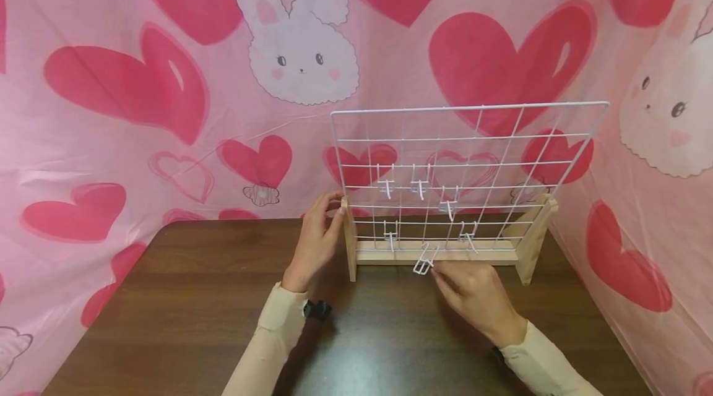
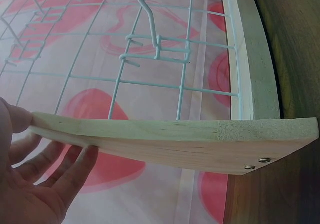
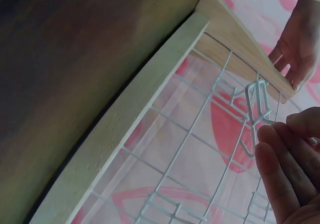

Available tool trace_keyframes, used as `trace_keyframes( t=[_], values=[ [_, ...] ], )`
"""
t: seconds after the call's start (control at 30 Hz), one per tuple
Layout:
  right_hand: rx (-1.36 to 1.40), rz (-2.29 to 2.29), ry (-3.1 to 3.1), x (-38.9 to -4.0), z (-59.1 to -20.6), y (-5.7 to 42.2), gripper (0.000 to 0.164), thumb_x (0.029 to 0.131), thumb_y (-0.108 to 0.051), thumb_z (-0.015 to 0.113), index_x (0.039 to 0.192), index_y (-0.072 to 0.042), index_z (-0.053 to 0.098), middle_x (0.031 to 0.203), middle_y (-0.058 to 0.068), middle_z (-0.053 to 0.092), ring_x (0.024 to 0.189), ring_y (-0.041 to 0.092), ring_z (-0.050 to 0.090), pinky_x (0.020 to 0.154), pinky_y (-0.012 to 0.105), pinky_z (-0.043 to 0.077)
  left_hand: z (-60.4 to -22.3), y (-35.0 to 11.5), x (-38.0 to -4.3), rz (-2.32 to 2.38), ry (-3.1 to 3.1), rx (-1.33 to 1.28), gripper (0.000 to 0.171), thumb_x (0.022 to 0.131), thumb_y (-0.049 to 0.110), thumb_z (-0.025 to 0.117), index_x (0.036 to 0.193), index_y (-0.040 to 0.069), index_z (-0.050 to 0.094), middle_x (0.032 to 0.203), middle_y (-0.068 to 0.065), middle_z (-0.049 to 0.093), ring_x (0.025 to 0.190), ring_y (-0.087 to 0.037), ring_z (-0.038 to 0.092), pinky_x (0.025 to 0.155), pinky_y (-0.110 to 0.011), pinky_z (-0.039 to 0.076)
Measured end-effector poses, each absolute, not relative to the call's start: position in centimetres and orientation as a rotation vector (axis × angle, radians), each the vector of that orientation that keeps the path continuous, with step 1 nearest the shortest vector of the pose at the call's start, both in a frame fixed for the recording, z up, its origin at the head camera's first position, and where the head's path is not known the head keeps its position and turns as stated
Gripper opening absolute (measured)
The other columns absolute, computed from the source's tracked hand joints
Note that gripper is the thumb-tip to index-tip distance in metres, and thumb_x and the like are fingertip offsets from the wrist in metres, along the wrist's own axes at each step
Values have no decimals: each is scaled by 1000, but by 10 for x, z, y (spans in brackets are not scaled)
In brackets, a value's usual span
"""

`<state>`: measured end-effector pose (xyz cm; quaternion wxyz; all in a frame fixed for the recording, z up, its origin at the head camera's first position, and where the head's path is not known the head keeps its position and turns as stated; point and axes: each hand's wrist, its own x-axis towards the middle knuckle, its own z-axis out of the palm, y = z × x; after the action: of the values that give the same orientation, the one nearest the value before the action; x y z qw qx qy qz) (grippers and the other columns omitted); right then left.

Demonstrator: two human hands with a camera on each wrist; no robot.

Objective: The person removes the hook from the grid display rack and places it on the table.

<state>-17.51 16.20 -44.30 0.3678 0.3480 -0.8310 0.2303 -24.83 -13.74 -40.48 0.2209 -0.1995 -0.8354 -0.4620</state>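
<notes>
R hand (image 1: 473, 297) pinches hook (image 1: 424, 260) at grid (image 1: 468, 161) bottom centre, hook up-left of fingers; L hand (image 1: 314, 241) grips stand (image 1: 350, 241).

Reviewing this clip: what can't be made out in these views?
- Right hand fingertips on the loose hook: head view shows only the hand's back; right wrist view cuts them off.
- Left hand thumb: hidden behind the wooden stand.
- Hooks on the grid: too small.

Bright, even light; warped edges
</notes>
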Motion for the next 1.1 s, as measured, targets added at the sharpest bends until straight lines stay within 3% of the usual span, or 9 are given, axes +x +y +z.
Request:
trace_keyframes(
  t=[0.37, 0.77, 1.1],
  values=[
    [984, 632, -2111, -174, -452, 152, 10, 81, -9, 66, 74, -16, 64, 55, -13, 52, 51, -3, 38, 45, 18, 37, -406, -137, -249, -1299, -2291, -555, 29, 99, 20, 53, 125, 8, 57, 118, -6, 63, 110, -19, 64, 82, -41, 56],
    [1054, 638, -2131, -170, -457, 143, 17, 70, -2, 72, 75, -16, 64, 60, -13, 59, 53, -4, 44, 48, 17, 40, -407, -136, -250, -1313, -2277, -545, 27, 99, 18, 54, 124, 11, 58, 118, -8, 64, 109, -19, 63, 83, -43, 55],
    [1061, 620, -2157, -169, -456, 133, 26, 68, -3, 75, 69, -21, 57, 56, -18, 52, 53, -8, 36, 47, 12, 35, -407, -138, -248, -1314, -2291, -557, 28, 99, 21, 54, 126, 12, 57, 119, -3, 63, 111, -17, 63, 84, -41, 56]
  ],
)
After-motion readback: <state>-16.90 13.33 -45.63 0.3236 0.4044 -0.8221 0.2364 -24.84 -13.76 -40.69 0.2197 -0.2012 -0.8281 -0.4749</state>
